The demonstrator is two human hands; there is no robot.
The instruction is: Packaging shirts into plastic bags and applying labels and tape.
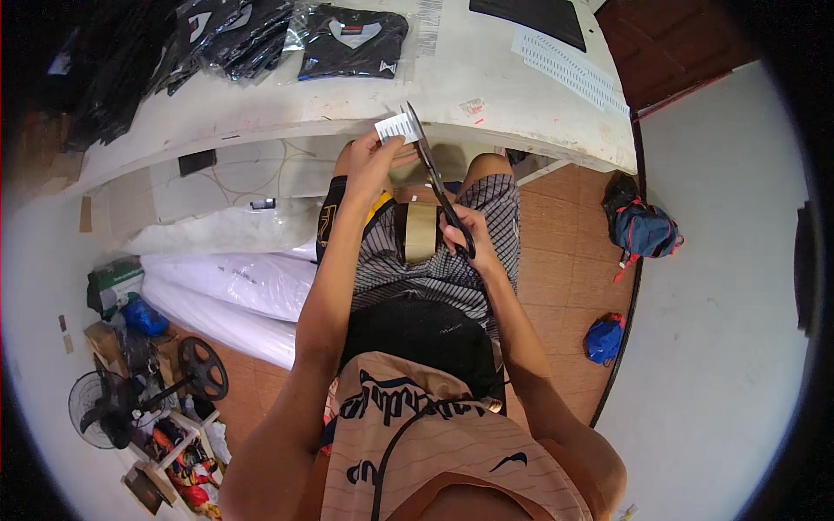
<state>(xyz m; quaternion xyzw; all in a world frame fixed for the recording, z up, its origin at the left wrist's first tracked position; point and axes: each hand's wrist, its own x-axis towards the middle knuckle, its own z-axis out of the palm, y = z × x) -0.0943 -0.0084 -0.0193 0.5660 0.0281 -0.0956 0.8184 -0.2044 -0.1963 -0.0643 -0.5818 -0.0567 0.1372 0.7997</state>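
My left hand point(373, 169) pinches a small white printed label point(394, 128) just off the near edge of the white table point(556, 135). Black-handled scissors point(434, 172) are held in my right hand point(472, 236), their handles near my lap. The blades point away from me, tips slightly apart, at the label's right edge. Whether they are cutting into it, I cannot tell. A wide roll of tan tape point(422, 233) rests on my lap between my hands. On the table beyond lies a folded dark shirt point(354, 54) in a clear bag.
More bagged dark garments point(234, 39) pile up at the table's far left. Printed white sheets point(565, 69) and a black flat item point(534, 19) lie at right. Long plastic-wrapped white rolls point(230, 282) and a fan point(100, 408) stand left; a backpack point(645, 227) sits right.
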